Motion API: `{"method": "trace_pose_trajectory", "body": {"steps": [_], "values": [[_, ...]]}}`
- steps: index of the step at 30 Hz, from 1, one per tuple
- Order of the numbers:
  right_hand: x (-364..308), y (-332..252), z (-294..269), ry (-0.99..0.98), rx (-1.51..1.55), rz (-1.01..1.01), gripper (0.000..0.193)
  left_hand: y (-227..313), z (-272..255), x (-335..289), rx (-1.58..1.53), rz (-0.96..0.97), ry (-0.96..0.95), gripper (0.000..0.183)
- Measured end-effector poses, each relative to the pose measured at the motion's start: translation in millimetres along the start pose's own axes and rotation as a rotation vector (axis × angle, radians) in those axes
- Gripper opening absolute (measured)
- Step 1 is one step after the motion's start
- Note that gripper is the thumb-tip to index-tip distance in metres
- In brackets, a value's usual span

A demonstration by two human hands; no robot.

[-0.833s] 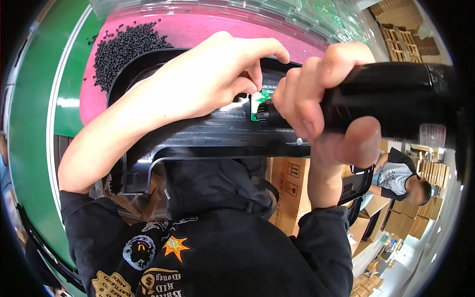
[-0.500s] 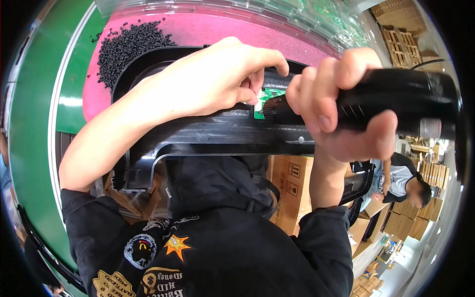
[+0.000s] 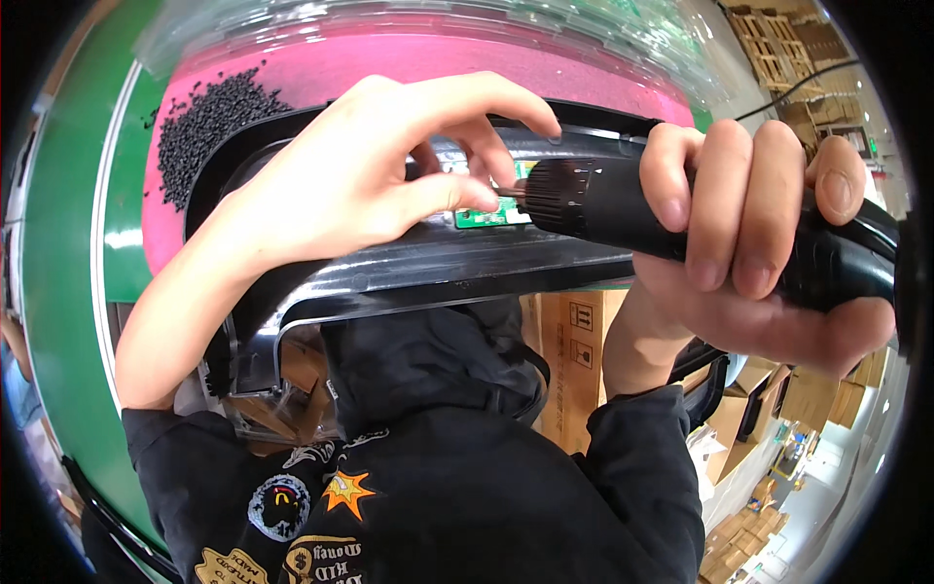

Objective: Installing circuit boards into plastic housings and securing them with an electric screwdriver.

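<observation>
A black electric screwdriver lies level in my right hand, its fingers wrapped round the body. The metal bit points left over a green circuit board. My left hand reaches in from the left, its thumb and one finger pinched close by the bit's tip. Whatever sits between those fingertips is too small or hidden to make out. The left index finger stretches out above the screwdriver's collar. Beneath both hands is a long black plastic housing, with the board inside it. Part of the board is covered by my fingers.
A heap of small black screws lies on the pink mat, left of the housing. Clear plastic trays line the far side. The green table runs along the left. A cardboard box stands below, near my body.
The screwdriver has drawn back and turned, its bit now showing by my left fingertips. My left hand and the housing sit slightly farther left in view. The right hand's grip has shifted along the tool.
</observation>
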State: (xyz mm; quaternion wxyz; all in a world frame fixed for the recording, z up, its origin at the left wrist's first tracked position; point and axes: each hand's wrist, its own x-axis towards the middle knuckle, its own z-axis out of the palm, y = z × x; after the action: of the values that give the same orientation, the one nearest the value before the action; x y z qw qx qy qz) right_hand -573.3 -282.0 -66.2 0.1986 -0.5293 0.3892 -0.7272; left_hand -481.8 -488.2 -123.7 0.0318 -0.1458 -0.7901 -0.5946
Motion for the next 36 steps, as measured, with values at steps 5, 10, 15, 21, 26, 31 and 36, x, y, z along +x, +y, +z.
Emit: {"method": "trace_pose_trajectory", "body": {"steps": [5, 10, 15, 21, 26, 31, 36], "values": [[-13, -7, -25, 0.063, -0.089, 0.06, 0.052, -10, 7, -2, 0.444, 0.05, -0.068, 0.081], [-23, 0, -31, 0.166, -0.112, 0.07, 0.049, -7, 11, -4, 0.506, -0.047, -0.078, 0.074], [-25, 6, -32, 0.24, -0.15, 0.084, 0.049, -6, 12, -1, 0.513, -0.041, -0.089, 0.073], [-20, 13, -28, 0.213, -0.256, 0.169, 0.048, 2, 8, -6, 0.543, -0.072, -0.103, 0.072], [-23, 12, -32, 0.206, -0.228, 0.218, 0.048, 35, -14, -11, 0.634, 0.088, 0.031, 0.055], [-21, 8, -24, 0.141, -0.146, 0.181, 0.047, 102, -29, -94, 0.74, -0.235, 0.545, 0.022], [-32, 4, -22, 0.301, -0.17, 0.202, 0.044, 41, -47, -160, 0.503, -0.664, 0.676, 0.03]]}}
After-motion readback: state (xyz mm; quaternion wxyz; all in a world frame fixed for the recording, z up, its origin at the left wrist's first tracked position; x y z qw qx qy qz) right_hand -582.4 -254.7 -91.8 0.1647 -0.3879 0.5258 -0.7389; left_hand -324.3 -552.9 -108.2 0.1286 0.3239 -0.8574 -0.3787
